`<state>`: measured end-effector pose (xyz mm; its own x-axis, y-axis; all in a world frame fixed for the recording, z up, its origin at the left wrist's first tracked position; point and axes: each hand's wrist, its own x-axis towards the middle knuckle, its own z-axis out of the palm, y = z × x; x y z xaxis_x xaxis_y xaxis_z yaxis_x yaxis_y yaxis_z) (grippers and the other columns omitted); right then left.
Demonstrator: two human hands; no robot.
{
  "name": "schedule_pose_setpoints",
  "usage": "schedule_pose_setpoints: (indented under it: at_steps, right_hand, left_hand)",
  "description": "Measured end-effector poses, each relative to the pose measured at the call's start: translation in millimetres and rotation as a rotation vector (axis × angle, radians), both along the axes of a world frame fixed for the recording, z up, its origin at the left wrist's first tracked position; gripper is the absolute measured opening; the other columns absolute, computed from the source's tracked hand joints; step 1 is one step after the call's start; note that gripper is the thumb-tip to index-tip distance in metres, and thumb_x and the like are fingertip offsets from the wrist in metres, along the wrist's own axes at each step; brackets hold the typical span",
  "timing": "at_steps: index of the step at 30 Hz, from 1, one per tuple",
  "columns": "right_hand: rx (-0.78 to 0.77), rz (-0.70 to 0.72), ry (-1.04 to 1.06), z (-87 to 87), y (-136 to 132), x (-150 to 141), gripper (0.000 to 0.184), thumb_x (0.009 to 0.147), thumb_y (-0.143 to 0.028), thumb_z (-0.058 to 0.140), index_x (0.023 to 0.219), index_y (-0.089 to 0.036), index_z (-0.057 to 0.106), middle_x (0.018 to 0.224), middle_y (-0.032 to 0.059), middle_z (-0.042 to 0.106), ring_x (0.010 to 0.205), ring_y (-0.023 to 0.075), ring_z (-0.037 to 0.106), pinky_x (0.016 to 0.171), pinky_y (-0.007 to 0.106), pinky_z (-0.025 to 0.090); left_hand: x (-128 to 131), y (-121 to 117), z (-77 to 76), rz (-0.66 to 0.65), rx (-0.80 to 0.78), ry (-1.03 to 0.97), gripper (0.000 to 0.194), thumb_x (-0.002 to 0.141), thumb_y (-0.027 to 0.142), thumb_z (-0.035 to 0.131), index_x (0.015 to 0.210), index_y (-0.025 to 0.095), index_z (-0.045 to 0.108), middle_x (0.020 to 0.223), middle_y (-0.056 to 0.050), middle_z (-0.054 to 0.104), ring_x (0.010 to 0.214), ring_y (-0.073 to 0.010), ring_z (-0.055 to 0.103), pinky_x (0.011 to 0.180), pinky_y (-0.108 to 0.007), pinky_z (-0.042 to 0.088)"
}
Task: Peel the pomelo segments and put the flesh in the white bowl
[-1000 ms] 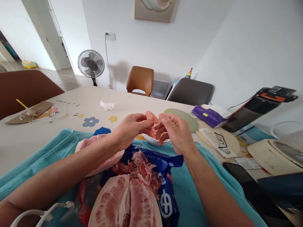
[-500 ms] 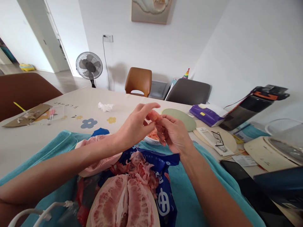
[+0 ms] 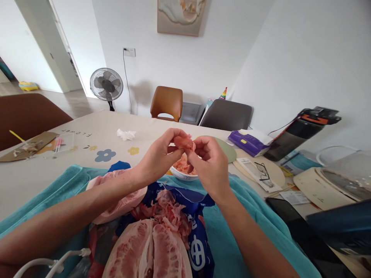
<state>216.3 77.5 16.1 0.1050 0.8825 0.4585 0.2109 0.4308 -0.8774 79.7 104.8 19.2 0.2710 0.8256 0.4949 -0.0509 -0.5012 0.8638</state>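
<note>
Between my two hands is a piece of pink pomelo flesh (image 3: 183,143). My left hand (image 3: 158,154) is closed on it with thumb and fingers, and my right hand (image 3: 209,162) pinches its right end. Just under them stands a white bowl (image 3: 185,177) with pomelo pulp (image 3: 182,165) in it. Closer to me lies an opened pomelo half (image 3: 147,247), its segments facing up. Torn membrane scraps (image 3: 171,210) are heaped behind it on a blue printed bag (image 3: 199,247). A pomelo rind (image 3: 116,200) lies under my left forearm, partly hidden.
A teal towel (image 3: 232,231) covers the table's near side. To the right are a black phone (image 3: 301,231), glasses (image 3: 262,172), a purple tissue pack (image 3: 247,143) and a dark bottle (image 3: 295,131). A crumpled tissue (image 3: 126,134) lies farther back. A white cable (image 3: 58,264) is at lower left.
My left fingers, spread apart before, have closed onto the pomelo piece. Both hands have shifted slightly left, and more of the bowl shows. The view has tilted up a little.
</note>
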Motion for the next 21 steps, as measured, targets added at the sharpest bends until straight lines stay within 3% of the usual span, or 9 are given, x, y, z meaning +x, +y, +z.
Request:
schedule_pose_setpoints:
  at_steps: [6, 12, 15, 21]
  right_hand:
    - [0.2, -0.107, -0.22, -0.2, -5, -1, 0.016, 0.078, -0.016, 0.06, 0.092, -0.023, 0.058, 0.084, -0.0005, 0.062, 0.068, 0.0116, 0.059, 0.054, 0.022, 0.051]
    - [0.228, -0.144, -0.269, 4.1, -14, -3, 0.01, 0.085, -0.027, 0.061, 0.095, -0.025, 0.062, 0.086, 0.0008, 0.067, 0.067, 0.0136, 0.065, 0.054, 0.025, 0.054]
    - [0.298, -0.185, -0.354, 3.4, -15, -4, 0.008, 0.089, -0.026, 0.058, 0.095, -0.025, 0.063, 0.086, 0.0015, 0.069, 0.067, 0.0147, 0.067, 0.055, 0.026, 0.056]
    - [0.513, -0.311, -0.594, -4.7, -13, -2, 0.017, 0.09, -0.014, 0.053, 0.099, -0.022, 0.065, 0.102, 0.0068, 0.072, 0.08, 0.0164, 0.069, 0.064, 0.028, 0.058]
  left_hand:
    - [-4, -9, 1.1, 0.085, -0.016, -0.037, 0.016, 0.078, 0.011, 0.062, 0.087, 0.019, 0.051, 0.087, 0.001, 0.06, 0.085, -0.0107, 0.059, 0.073, -0.022, 0.05]
    - [-7, -15, 3.9, 0.115, -0.02, -0.031, 0.03, 0.076, 0.011, 0.062, 0.105, 0.021, 0.06, 0.093, 0.0, 0.062, 0.084, -0.0117, 0.061, 0.076, -0.024, 0.052]
    - [-8, -15, -0.1, 0.154, 0.013, 0.01, 0.03, 0.077, 0.01, 0.06, 0.104, 0.022, 0.066, 0.099, -0.002, 0.061, 0.081, -0.011, 0.06, 0.075, -0.024, 0.052]
    - [-9, -17, -4.1, 0.09, -0.082, -0.042, 0.02, 0.081, 0.019, 0.063, 0.101, 0.019, 0.065, 0.103, -0.004, 0.062, 0.084, -0.0114, 0.062, 0.076, -0.024, 0.051]
